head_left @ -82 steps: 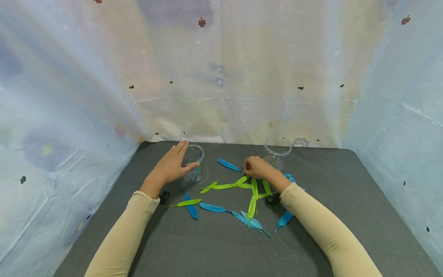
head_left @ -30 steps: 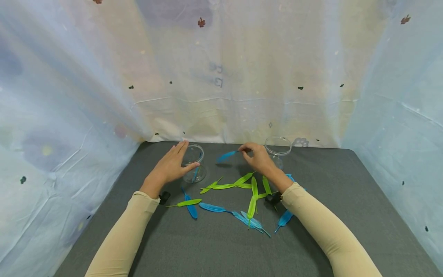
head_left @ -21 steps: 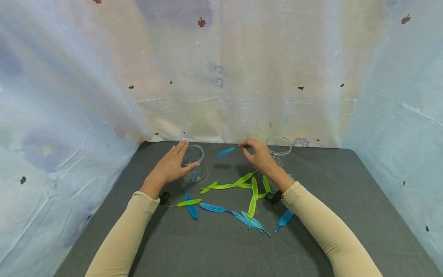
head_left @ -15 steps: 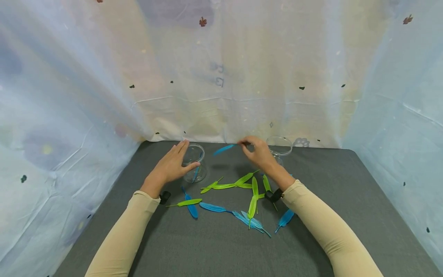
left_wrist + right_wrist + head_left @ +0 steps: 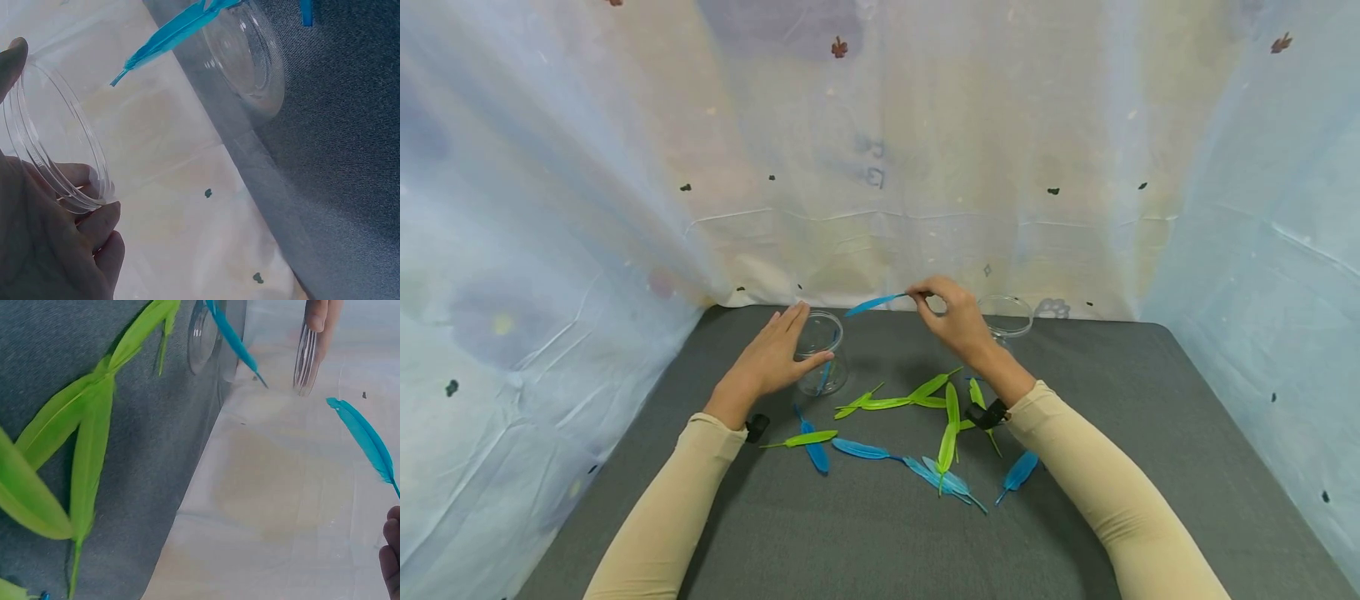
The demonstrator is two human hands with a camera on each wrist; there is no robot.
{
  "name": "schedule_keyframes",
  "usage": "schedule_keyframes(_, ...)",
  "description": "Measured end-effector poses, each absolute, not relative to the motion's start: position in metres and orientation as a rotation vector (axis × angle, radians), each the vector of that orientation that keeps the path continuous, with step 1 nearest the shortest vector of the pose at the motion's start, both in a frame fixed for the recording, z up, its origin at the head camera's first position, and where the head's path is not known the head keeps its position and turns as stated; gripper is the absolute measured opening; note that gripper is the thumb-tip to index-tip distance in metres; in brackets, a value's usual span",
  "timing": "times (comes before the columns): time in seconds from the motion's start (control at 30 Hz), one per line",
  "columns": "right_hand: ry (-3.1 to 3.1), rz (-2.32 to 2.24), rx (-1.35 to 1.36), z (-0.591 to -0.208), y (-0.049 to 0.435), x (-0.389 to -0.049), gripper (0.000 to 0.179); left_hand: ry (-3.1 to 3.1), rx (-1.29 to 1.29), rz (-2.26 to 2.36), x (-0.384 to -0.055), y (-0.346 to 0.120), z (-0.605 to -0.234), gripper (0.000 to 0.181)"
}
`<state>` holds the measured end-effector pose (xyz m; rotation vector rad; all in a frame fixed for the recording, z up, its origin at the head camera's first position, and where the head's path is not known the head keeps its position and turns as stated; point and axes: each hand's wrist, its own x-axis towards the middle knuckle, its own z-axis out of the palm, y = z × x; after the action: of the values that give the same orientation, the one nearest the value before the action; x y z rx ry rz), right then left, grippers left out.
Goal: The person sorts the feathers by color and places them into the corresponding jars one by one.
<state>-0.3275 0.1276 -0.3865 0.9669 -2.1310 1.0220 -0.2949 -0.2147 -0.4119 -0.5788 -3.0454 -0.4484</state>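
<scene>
My left hand (image 5: 767,354) holds a clear plastic jar (image 5: 841,377) near its rim, thumb on the near side and fingers along the far side. A blue feather (image 5: 165,39) leans inside that jar, quill upward, in the left wrist view. Thumb and fingertips of my right hand (image 5: 957,321) pinch another blue feather (image 5: 874,304) by its quill. It is raised above the table, its vane pointing left toward the jar's rim. In the right wrist view this feather (image 5: 362,434) and the jar rim (image 5: 305,362) are apart.
Several green feathers (image 5: 951,417) lie across the middle of the grey table (image 5: 850,542). Blue feathers (image 5: 859,450) lie nearer the front, one (image 5: 1018,472) beside the right forearm. A second clear jar (image 5: 1028,327) stands behind the right hand, and a pale curtain (image 5: 887,250) hangs behind the table.
My right hand has lifted the blue feather off the table, then raised it further and moved it left toward the jar. The left hand has stayed at the jar.
</scene>
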Motion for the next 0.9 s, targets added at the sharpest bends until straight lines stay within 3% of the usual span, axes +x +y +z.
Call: schedule_keyframes(0.9,-2.182,1.007,1.203,-0.399,0.08,-0.338,0.016,-3.048,-0.571,-0.455,-0.297,-0.211,-0.414,0.11)
